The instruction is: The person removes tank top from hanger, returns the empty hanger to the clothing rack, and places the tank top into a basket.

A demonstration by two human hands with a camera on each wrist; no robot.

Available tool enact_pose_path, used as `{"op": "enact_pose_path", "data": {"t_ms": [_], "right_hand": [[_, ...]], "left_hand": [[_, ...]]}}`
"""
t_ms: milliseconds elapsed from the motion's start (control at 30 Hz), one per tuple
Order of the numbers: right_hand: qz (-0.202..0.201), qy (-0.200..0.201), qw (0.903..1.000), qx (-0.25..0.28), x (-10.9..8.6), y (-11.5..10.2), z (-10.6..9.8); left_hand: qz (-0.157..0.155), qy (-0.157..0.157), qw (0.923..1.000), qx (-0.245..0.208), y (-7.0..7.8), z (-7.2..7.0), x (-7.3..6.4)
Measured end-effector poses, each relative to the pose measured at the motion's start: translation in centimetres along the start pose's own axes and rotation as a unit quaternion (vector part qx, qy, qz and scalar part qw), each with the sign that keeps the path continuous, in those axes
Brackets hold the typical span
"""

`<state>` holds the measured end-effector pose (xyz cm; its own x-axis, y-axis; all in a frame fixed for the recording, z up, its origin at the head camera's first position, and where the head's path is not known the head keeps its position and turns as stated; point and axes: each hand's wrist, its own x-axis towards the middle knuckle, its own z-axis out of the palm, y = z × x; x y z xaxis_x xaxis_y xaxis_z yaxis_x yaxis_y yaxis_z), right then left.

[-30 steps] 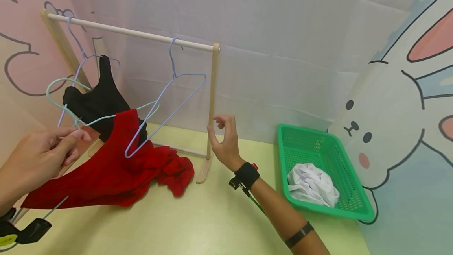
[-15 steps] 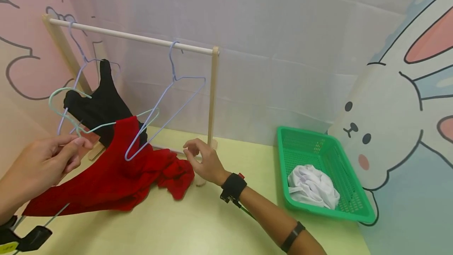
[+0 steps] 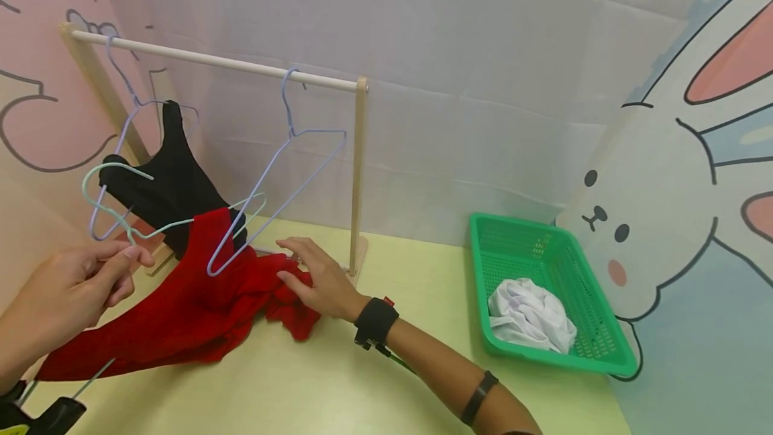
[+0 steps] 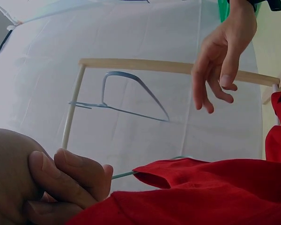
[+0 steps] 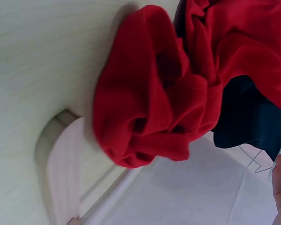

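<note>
My left hand [image 3: 84, 280] pinches a mint-green clothes hanger [image 3: 172, 225] just below its hook, in front of the drying rack. Draped on that hanger is a red sleeveless top [image 3: 181, 317]; one shoulder strap sits over the hanger's arm. Its far end lies bunched on the table, and the right wrist view shows these red folds [image 5: 145, 103] close up. My right hand [image 3: 326, 284], fingers loosely spread, hovers right by the bunched end, overlapping it in the head view. In the left wrist view the right hand [image 4: 227, 51] holds nothing.
A wooden rack with a white rod [image 3: 241, 67] stands behind. A bare lilac hanger [image 3: 290, 131] hangs at its right; a black top [image 3: 181, 180] hangs on another at left. Right of it, a green basket [image 3: 555, 359] holds white cloth [image 3: 531, 317].
My right hand has moved left and down from beside the rack's upright to the red top's bunched end, its fingers spreading. The left hand keeps its pinch on the hanger, slightly lower.
</note>
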<state>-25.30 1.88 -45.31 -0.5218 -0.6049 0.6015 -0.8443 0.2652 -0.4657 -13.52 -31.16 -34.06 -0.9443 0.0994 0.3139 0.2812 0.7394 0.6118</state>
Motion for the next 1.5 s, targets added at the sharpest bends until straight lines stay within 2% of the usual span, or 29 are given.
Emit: {"op": "enact_pose_path", "data": {"t_ms": [267,500,633,833,1233,1500], "right_hand": [[-0.012,-0.014,0.9998,-0.002,2.0,-1.3,1.0],[-0.008,-0.015,0.9998,-0.009,2.5,-1.5,2.4],[-0.001,-0.008,0.9999,0.010,2.7,-1.8,2.7],[-0.019,-0.013,0.9994,0.027,3.7,-2.4,2.9],[-0.046,-0.048,0.9976,-0.016,5.7,-3.6,3.7],[-0.063,-0.065,0.9955,-0.029,6.3,-4.0,3.9]], "left_hand": [[0.000,0.008,0.9999,-0.008,0.5,0.5,-0.3],[-0.001,0.008,1.0000,-0.004,0.5,1.0,-0.4],[-0.002,-0.001,1.0000,0.000,0.5,1.5,-0.1],[0.003,-0.009,1.0000,-0.001,0.5,1.7,0.1],[0.014,-0.009,0.9999,0.001,0.7,1.6,0.1],[0.006,-0.017,0.9998,0.003,0.9,1.8,0.1]]}}
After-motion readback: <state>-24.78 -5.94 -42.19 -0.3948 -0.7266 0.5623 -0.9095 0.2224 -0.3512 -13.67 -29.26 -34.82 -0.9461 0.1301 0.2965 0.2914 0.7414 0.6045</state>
